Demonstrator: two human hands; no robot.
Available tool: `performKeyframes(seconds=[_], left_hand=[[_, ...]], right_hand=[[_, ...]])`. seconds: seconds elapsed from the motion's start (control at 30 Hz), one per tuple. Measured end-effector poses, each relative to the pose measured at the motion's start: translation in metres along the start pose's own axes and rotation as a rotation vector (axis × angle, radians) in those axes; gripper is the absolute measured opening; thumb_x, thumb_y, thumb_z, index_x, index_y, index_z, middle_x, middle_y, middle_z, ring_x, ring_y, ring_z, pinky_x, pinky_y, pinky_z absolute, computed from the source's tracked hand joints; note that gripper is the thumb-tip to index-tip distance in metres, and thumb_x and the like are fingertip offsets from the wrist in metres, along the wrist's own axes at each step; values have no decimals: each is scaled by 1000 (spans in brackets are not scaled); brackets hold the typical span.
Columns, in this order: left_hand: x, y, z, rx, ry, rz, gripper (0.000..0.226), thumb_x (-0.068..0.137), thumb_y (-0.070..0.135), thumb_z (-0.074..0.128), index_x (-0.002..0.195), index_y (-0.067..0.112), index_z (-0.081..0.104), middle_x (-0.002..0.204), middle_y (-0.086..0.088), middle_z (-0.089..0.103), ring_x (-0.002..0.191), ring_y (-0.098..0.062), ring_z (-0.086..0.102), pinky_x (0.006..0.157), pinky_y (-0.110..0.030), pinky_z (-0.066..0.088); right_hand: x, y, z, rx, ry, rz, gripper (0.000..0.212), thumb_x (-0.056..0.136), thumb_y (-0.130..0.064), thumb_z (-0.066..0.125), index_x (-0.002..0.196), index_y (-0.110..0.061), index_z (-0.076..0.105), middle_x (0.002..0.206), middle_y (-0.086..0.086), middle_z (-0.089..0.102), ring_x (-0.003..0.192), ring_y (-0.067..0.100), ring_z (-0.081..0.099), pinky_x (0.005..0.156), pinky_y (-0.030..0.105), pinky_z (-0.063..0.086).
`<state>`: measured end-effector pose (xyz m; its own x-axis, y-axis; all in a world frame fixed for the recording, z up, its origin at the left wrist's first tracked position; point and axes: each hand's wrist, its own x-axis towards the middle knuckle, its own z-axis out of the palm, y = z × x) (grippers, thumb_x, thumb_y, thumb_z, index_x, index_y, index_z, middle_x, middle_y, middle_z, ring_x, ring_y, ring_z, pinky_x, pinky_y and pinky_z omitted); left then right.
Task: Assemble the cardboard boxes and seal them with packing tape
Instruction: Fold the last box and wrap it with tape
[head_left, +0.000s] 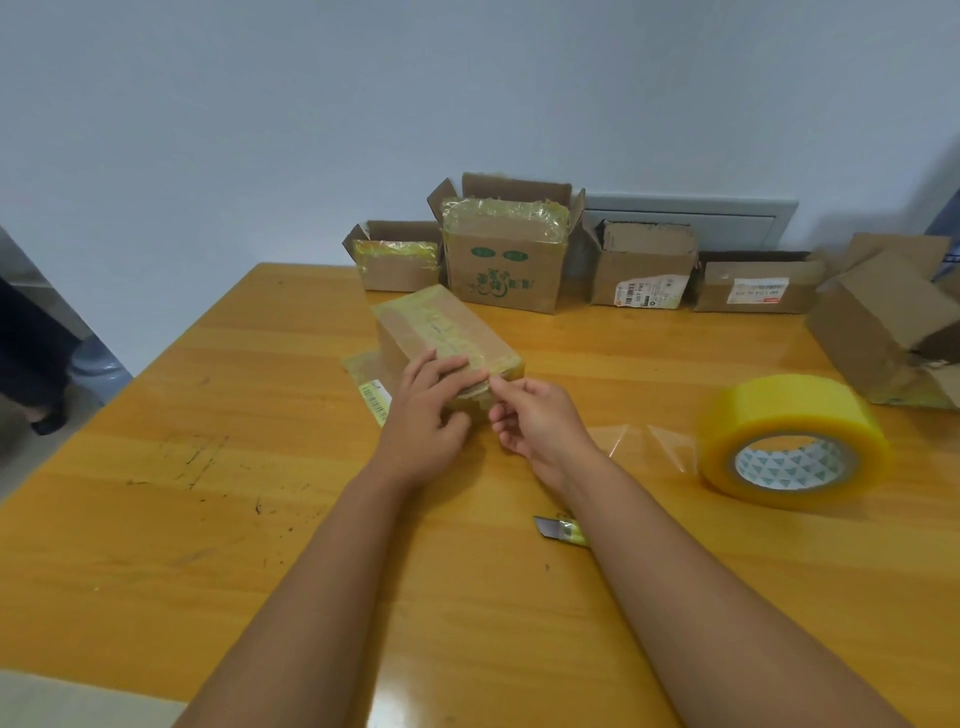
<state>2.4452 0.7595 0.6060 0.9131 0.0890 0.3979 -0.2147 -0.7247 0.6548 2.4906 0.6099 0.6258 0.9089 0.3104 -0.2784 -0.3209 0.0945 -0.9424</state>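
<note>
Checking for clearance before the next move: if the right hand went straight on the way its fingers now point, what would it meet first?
Probably the small taped box: the right hand points up-left at its near end, fingertips almost touching, beside the left hand.

Person's body, head view: two bare forearms in frame, entering from bottom edge; no sleeves visible on either arm up to frame limit; no watch, bracelet, strap or glove on either wrist. Left hand (428, 410): bare; no rings seen on visible fingers; nails short, unpainted as far as can be told. Right hand (537, 421): bare; no rings on the visible side; fingertips partly hidden, nails not assessable. No marks, plasters or tattoos seen on either forearm; upper arms and clothing out of frame.
</note>
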Motion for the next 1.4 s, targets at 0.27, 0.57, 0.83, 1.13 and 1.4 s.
performKeyframes(seconds=[0.27, 0.57, 0.83, 1.13, 1.4], left_hand=[[8, 7, 9, -55, 96, -110, 43, 90, 60, 47, 113, 33, 72, 128, 13, 57, 139, -9, 27, 110, -29, 24], [9, -2, 9, 182, 166, 125, 40, 93, 44, 52, 113, 17, 74, 118, -3, 70, 122, -29, 53, 100, -43, 46], [8, 0, 10, 121, 101, 68, 28, 97, 29, 57, 113, 9, 68, 126, -7, 66, 134, -31, 48, 105, -62, 40], [7, -1, 10, 131, 87, 77, 22, 97, 13, 59, 115, 5, 67, 128, -10, 65, 134, -32, 47, 108, -62, 36], [5, -5, 3, 66, 53, 56, 35, 95, 16, 64, 128, 7, 60, 128, -6, 64, 139, -23, 41, 113, -57, 32]], right_hand=[[0, 4, 0, -242, 66, -125, 24, 99, -26, 59, 79, -13, 58, 59, 0, 59, 50, 11, 51, 42, 23, 39], [4, -7, -11, -968, 175, -312, 27, 97, -38, 56, 79, -18, 54, 78, 0, 63, 74, 21, 57, 61, 36, 44], [17, -19, -28, -1301, -71, -790, 30, 98, -25, 57, 127, -20, 62, 133, -2, 57, 124, 24, 48, 97, 44, 46], [24, -25, -25, -1419, -74, -903, 17, 99, -29, 54, 107, -19, 64, 111, -3, 58, 91, 21, 46, 71, 40, 48], [22, -34, -26, -1450, -136, -882, 19, 97, -30, 57, 110, -20, 66, 109, -2, 59, 95, 25, 52, 72, 43, 49]])
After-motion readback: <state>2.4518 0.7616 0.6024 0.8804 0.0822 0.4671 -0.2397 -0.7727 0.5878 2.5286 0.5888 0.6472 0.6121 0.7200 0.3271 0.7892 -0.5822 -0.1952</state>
